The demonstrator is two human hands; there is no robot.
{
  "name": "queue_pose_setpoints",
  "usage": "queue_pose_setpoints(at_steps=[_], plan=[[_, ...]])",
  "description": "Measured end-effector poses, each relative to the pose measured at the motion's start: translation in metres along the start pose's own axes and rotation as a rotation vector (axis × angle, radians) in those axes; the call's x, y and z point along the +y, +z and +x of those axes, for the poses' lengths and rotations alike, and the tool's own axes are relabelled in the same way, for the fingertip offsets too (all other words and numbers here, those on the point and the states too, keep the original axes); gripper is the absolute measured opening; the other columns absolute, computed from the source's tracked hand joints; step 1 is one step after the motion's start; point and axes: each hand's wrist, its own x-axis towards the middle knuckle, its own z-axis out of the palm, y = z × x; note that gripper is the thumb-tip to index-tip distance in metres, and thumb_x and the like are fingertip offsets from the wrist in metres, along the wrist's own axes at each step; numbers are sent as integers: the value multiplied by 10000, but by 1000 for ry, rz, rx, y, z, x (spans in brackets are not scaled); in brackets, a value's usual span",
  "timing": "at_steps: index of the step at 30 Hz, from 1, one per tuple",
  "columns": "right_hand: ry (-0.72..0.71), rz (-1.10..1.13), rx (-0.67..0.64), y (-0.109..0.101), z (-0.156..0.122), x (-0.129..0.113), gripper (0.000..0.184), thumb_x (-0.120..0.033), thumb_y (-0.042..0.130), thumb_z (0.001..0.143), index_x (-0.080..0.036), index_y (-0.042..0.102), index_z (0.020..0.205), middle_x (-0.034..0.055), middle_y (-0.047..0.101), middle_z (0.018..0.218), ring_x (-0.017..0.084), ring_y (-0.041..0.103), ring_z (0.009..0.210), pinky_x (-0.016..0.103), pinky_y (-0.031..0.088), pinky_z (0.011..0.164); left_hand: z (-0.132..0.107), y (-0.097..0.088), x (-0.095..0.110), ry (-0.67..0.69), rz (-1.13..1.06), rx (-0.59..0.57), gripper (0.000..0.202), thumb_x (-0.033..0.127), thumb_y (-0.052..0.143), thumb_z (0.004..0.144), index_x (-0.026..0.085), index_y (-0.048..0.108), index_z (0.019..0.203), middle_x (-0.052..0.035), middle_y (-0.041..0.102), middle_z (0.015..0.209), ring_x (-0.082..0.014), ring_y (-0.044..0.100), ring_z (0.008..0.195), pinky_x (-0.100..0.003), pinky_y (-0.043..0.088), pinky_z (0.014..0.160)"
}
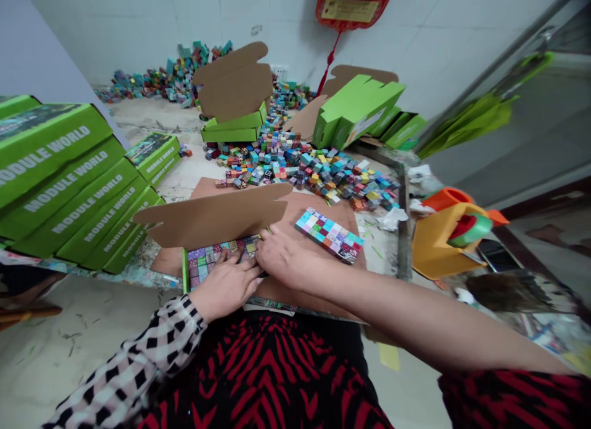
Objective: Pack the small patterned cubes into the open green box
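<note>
An open cardboard box (185, 270), green outside, lies in front of me with its brown lid (217, 216) raised at the back. Rows of small patterned cubes (199, 263) fill its left part. My left hand (227, 282) rests on these cubes, fingers stretched and spread. At the box's right end, touching the left fingertips, is my right hand (281, 256). Its fingers are curled down and closed; what they hold is hidden. To the right of the box, a rectangular block of cubes (330, 234) sits on a brown cardboard sheet (305, 201).
Loose cubes (295, 161) are heaped behind the box. Green "MODULE WORLD" boxes (69, 195) are stacked at the left. Open green boxes (235, 127) and a tilted one (353, 112) stand farther back. A yellow tape dispenser (429, 244) is at the right, beyond the table's raised edge (404, 226).
</note>
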Motion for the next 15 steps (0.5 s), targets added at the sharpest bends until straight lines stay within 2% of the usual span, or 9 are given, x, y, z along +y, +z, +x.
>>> queue_pose_setpoints(at_steps=[2,7,10,12,15], plan=[[-16,-13,2,0,0,1,383,-140,409,900,-104,608,1226,166,622,1213,274,480,1211,434,276,1065,0,1,0,2,-3,3,367,336,339,980,273,582,1247,-35,586,1309,-308,489,1216,-573,342,1039],[-7,128,-169,-25,7,16,243,-178,478,886,-119,702,960,140,684,1017,254,573,1005,393,391,939,-2,5,-2,8,0,32,415,348,345,980,307,466,1375,-18,504,1413,-342,401,1310,-598,299,1064],[-6,151,-201,-34,10,20,275,-175,429,912,-122,698,925,141,677,1023,257,566,994,389,392,913,-2,6,-3,12,6,35,417,346,339,982,295,474,1373,-25,502,1416,-333,418,1297,-584,298,1070],[1,156,-201,-32,10,18,293,-138,399,915,-131,691,926,130,677,1018,246,566,990,381,385,913,-2,5,-3,18,8,33,416,342,339,981,295,478,1371,-27,507,1411,-339,423,1293,-588,313,1056],[24,134,-147,-18,9,11,283,-103,408,896,-130,679,973,125,679,995,237,562,997,375,365,938,-2,4,-2,23,15,41,412,332,344,979,295,482,1366,-37,530,1385,-341,427,1289,-579,328,1045]])
